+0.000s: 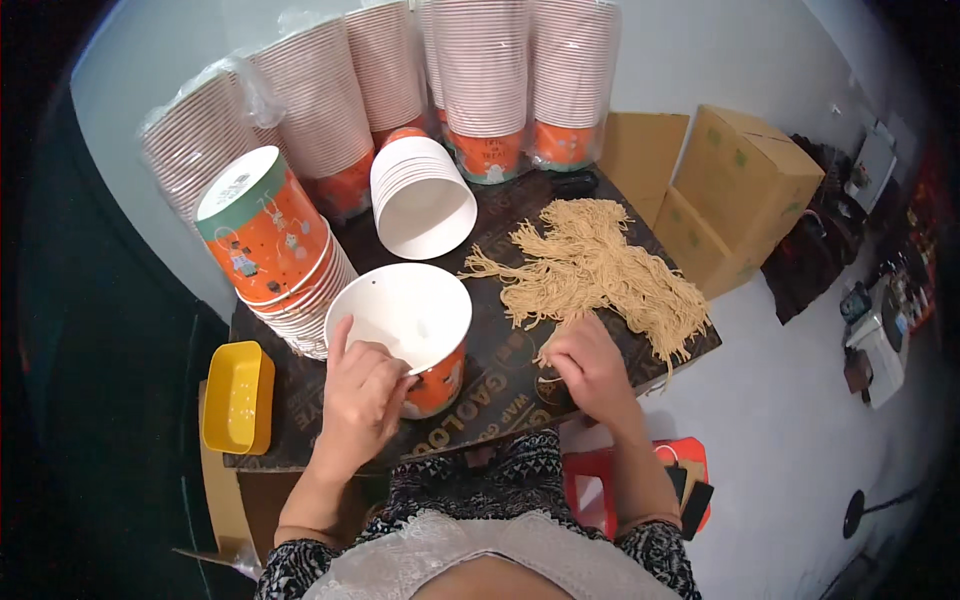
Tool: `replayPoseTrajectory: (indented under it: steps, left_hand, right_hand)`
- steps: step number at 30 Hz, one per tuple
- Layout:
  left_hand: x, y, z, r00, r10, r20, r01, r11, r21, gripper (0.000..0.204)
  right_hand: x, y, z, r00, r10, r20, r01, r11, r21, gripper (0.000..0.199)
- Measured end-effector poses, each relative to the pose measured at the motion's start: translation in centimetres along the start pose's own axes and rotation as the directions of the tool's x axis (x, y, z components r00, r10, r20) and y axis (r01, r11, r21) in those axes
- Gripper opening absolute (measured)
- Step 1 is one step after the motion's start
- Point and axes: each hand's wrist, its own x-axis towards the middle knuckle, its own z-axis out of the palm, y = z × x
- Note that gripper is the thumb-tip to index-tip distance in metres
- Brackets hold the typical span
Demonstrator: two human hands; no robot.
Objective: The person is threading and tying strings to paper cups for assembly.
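An orange paper bucket with a white inside (415, 310) stands upright at the table's near edge, tilted slightly toward me. My left hand (362, 395) grips its near-left rim, index finger up along the inner wall and the other fingers curled. A small dark hole shows in the wall near the far rim. To the right lies a heap of tan cords (600, 255), loose ends spread over the tabletop. At the heap's near side my right hand (592, 368) is closed in a pinch on a tan cord, whose thin end loops below the fingers.
Left of the bucket rises an upside-down stack of printed buckets (265, 235); behind it lies a tipped nested stack (425, 200). Tall plastic-wrapped bucket stacks (485, 70) line the wall. A yellow tray (237, 400) sits at the left edge. Cardboard boxes (745, 175) stand beyond the table's right.
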Motion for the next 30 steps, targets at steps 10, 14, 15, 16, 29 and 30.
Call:
replayPoseTrajectory:
  steps: [10, 14, 15, 16, 29, 30]
  left_hand:
    - [-0.9, 1.5, 2.7, 0.998, -0.066, -0.012, 0.066, 0.998, 0.010, 0.025]
    - [0.0, 2.9, 1.9, 0.980, -0.083, -0.181, 0.064, 0.992, -0.112, 0.028]
    - [-0.6, 2.9, 1.6, 0.973, -0.070, -0.219, 0.046, 0.993, -0.113, 0.026]
    - [-1.4, 2.9, 1.2, 0.965, -0.056, -0.256, 0.028, 0.993, -0.114, 0.024]
    - [-3.7, 5.2, 2.7, 0.767, -0.457, 0.452, 0.642, 0.559, -0.525, 0.030]
    - [-3.4, 5.3, 2.9, 0.753, -0.457, 0.473, 0.658, 0.507, -0.557, 0.035]
  right_hand:
    - [-4.3, 2.3, 0.6, 0.961, 0.105, 0.257, -0.021, 0.950, -0.311, 0.011]
    - [-5.2, 1.5, 2.0, 0.959, 0.081, 0.272, 0.028, 0.927, -0.374, 0.008]
    - [-5.3, 0.9, 2.4, 0.958, 0.033, 0.286, 0.073, 0.932, -0.354, 0.008]
    - [-5.5, -0.3, 2.9, 0.966, -0.015, 0.257, 0.085, 0.962, -0.261, 0.009]
    - [-2.4, -8.0, 4.2, 0.995, -0.099, 0.009, 0.097, 0.990, 0.099, 0.019]
    - [-2.4, -8.1, 4.3, 0.995, -0.100, 0.009, 0.099, 0.990, 0.102, 0.019]
